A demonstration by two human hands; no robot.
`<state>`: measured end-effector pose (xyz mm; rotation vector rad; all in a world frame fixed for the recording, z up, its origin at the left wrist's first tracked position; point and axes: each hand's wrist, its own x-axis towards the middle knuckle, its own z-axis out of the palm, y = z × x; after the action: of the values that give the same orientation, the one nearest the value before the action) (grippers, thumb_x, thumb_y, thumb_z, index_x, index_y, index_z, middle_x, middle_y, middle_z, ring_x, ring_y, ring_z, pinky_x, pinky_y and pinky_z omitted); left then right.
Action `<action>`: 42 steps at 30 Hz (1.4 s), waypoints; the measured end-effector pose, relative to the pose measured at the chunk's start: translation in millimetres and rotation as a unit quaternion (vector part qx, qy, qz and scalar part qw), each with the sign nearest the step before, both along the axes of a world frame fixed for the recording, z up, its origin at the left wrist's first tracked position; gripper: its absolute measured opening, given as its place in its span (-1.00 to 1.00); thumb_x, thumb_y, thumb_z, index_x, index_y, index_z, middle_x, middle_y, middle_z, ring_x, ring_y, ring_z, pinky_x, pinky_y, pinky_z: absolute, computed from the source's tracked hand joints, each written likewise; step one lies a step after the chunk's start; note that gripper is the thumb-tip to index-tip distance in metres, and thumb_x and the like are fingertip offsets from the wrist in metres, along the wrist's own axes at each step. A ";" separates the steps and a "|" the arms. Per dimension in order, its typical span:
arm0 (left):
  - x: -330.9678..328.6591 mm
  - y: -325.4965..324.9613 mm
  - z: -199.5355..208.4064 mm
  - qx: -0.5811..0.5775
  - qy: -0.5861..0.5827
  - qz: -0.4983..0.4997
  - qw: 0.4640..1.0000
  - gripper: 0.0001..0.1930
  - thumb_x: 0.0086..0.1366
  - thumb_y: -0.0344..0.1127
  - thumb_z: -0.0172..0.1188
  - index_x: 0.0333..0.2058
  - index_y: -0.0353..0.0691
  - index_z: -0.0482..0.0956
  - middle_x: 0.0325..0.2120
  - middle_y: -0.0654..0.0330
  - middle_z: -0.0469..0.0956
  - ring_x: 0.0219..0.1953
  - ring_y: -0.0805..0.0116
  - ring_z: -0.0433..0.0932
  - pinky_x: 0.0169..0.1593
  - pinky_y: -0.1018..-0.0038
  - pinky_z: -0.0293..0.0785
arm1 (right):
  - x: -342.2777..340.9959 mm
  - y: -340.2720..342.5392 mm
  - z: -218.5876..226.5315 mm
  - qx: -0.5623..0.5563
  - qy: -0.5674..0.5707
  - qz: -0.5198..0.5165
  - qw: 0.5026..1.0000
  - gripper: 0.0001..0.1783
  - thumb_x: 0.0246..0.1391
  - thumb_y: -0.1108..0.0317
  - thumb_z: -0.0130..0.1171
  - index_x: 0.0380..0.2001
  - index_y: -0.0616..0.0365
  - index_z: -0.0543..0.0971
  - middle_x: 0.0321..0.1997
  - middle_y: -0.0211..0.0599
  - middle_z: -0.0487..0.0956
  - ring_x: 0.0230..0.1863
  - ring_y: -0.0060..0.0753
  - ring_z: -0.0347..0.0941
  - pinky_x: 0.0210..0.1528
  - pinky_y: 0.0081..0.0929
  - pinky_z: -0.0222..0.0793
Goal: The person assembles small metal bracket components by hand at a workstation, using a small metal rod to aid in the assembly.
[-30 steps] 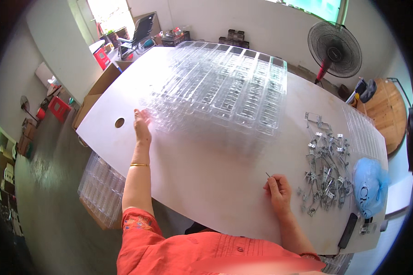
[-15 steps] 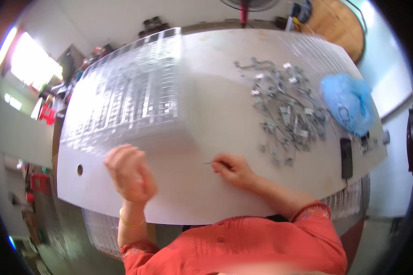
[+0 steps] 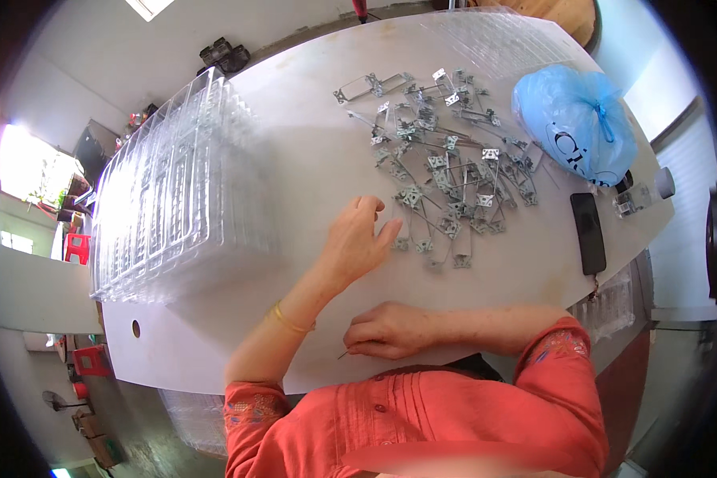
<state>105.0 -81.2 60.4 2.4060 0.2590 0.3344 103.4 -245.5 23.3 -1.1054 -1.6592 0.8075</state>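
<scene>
Left hand (image 3: 357,239) off the clear tray stack (image 3: 175,191), now open-fingered by the metal clips (image 3: 446,175); right hand (image 3: 386,331) still pinches a thin pin (image 3: 343,354)

White table (image 3: 311,159), silvery-grey metal clips (image 3: 446,171), clear plastic trays (image 3: 171,199), blue bag (image 3: 573,119), black phone (image 3: 588,233), orange-red sleeves (image 3: 550,358)

On the table (image 3: 311,159), trays (image 3: 167,207) lie left, metal clips (image 3: 446,171) right, bag (image 3: 573,119) beyond them.
</scene>
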 end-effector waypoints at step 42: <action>-314.0 156.6 -4.5 0.126 -0.140 0.560 0.807 -0.60 0.17 -0.43 0.35 -0.06 -0.43 0.45 -0.17 -0.01 0.46 -0.29 0.26 0.53 -0.12 0.29 0.52 | 1.3 15.5 15.2 -0.101 0.005 -0.052 0.994 -0.91 0.22 0.41 0.25 -0.25 0.17 0.60 -0.14 -0.21 0.65 -0.18 -0.21 0.59 -0.14 -0.38 0.48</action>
<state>-209.0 75.3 55.9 2.1136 1.5788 1.2927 104.7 -230.0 38.4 -1.3140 -1.5229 0.9268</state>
